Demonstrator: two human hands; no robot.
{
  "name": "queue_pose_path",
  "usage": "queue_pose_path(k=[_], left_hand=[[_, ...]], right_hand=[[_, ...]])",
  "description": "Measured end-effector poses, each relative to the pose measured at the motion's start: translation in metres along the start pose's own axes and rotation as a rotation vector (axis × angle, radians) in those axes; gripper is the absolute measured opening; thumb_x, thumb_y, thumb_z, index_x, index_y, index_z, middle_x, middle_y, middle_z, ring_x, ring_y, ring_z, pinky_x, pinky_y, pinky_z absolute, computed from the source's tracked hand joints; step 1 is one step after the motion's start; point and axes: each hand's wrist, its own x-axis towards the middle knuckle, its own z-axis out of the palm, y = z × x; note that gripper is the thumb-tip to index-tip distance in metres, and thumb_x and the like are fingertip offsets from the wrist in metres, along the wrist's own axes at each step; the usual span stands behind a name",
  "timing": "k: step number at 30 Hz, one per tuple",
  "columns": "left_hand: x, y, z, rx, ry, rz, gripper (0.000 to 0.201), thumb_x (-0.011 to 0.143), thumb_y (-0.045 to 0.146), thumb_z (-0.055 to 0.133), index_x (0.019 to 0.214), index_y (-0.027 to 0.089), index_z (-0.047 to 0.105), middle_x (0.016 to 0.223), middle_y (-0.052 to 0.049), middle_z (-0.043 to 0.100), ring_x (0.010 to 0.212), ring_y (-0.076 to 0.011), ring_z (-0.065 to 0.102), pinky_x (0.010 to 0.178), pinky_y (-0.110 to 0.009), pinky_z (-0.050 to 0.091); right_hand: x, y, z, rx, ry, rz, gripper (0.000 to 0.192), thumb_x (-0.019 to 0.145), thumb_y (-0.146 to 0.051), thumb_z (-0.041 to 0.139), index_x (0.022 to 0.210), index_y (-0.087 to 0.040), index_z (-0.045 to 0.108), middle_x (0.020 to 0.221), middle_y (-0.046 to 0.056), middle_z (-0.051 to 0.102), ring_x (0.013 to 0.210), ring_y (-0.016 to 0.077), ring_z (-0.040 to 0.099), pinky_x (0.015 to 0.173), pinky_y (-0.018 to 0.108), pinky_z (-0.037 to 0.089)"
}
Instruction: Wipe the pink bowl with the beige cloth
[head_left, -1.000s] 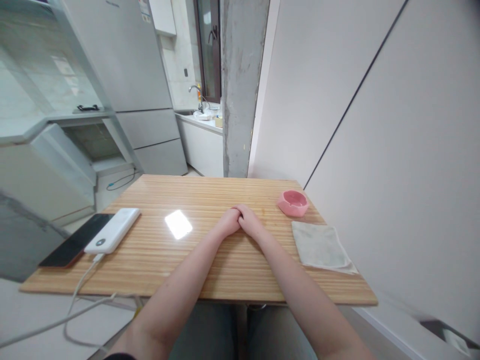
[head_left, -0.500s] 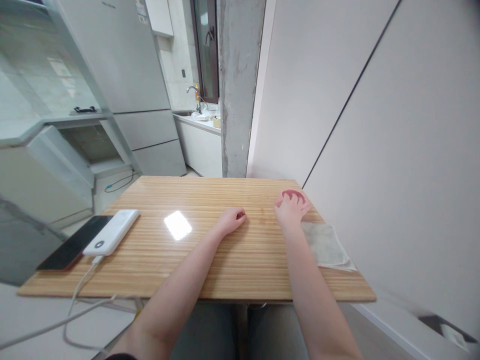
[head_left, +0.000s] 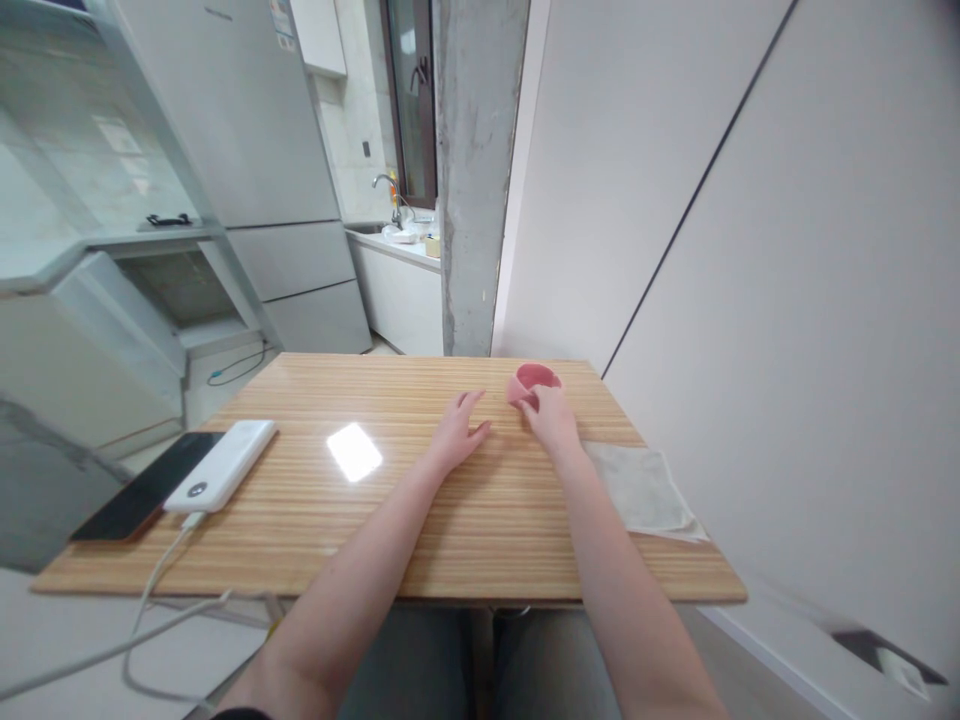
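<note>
A pink, rounded, hollow object (head_left: 534,376), like a small bowl or cup, is tilted with its opening partly showing near the table's far right. My right hand (head_left: 550,412) grips its near rim, thumb on the left side; the hand covers its lower right part. To the left, over the middle of the wooden table, my left hand (head_left: 456,430) is open with thumb and fingers apart, a short gap from the pink object. Nothing is in that hand. A greyish-white folded cloth or sheet (head_left: 641,488) lies beside my right forearm.
On the table's left side lie a white power bank (head_left: 225,465) with a cable (head_left: 161,570) plugged in and a dark flat device (head_left: 142,490) beside it. The wooden table (head_left: 360,560) meets a white wall (head_left: 750,350) on the right.
My right hand has moved left with the pink object, which is now more upright. My left hand has gone from curled fingers to spread ones.
</note>
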Motion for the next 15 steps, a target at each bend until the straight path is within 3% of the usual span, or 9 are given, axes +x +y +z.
queue_pose_path(k=[3, 5, 7, 9, 11, 15], left_hand=[[0.001, 0.004, -0.012, 0.116, 0.054, 0.142, 0.067, 0.076, 0.025, 0.064, 0.137, 0.021, 0.035, 0.146, -0.013, 0.031, 0.137, -0.0280, 0.025, 0.111, -0.046, 0.026], [0.001, 0.006, -0.019, 0.168, -0.033, 0.215, 0.057, 0.074, 0.020, 0.065, 0.128, 0.020, 0.046, 0.139, -0.012, 0.041, 0.134, -0.0281, 0.029, 0.111, -0.046, 0.026], [0.002, 0.007, -0.024, 0.196, -0.131, 0.236, 0.034, 0.074, 0.020, 0.065, 0.107, 0.018, 0.058, 0.117, -0.011, 0.057, 0.119, -0.0261, 0.045, 0.105, -0.043, 0.035], [0.003, 0.010, -0.028, 0.236, -0.177, 0.213, 0.013, 0.075, 0.023, 0.065, 0.086, 0.018, 0.059, 0.095, -0.008, 0.062, 0.102, -0.0238, 0.053, 0.096, -0.039, 0.042], [0.004, 0.012, -0.035, 0.289, -0.167, 0.175, 0.012, 0.076, 0.026, 0.065, 0.076, 0.018, 0.056, 0.087, -0.007, 0.061, 0.095, -0.0227, 0.054, 0.091, -0.037, 0.044], [0.004, 0.004, -0.069, 0.370, -0.072, 0.096, 0.019, 0.076, 0.032, 0.067, 0.074, 0.018, 0.054, 0.091, -0.007, 0.062, 0.095, -0.0233, 0.055, 0.087, -0.036, 0.045]], right_hand=[[-0.004, -0.024, 0.015, 0.142, -0.107, -0.262, 0.008, 0.082, -0.022, 0.054, 0.084, -0.016, 0.059, 0.095, 0.009, 0.063, 0.094, 0.0198, 0.052, 0.088, 0.034, 0.040], [-0.010, -0.036, 0.024, 0.223, -0.166, -0.374, 0.012, 0.080, -0.015, 0.054, 0.090, -0.016, 0.061, 0.099, 0.009, 0.063, 0.098, 0.0191, 0.051, 0.091, 0.034, 0.039], [-0.016, -0.043, 0.028, 0.282, -0.204, -0.430, 0.017, 0.079, -0.013, 0.054, 0.094, -0.017, 0.061, 0.101, 0.008, 0.062, 0.100, 0.0190, 0.051, 0.093, 0.035, 0.039], [-0.020, -0.044, 0.030, 0.335, -0.214, -0.449, 0.015, 0.079, -0.016, 0.055, 0.093, -0.018, 0.060, 0.096, 0.007, 0.062, 0.097, 0.0191, 0.052, 0.091, 0.036, 0.040], [-0.022, -0.042, 0.030, 0.415, -0.121, -0.428, 0.014, 0.081, -0.023, 0.056, 0.094, -0.018, 0.058, 0.093, 0.006, 0.060, 0.093, 0.0194, 0.053, 0.088, 0.037, 0.043], [-0.020, -0.035, 0.029, 0.619, 0.310, -0.255, 0.035, 0.088, -0.036, 0.047, 0.119, -0.020, 0.045, 0.107, 0.009, 0.053, 0.101, 0.0200, 0.052, 0.091, 0.040, 0.044]])
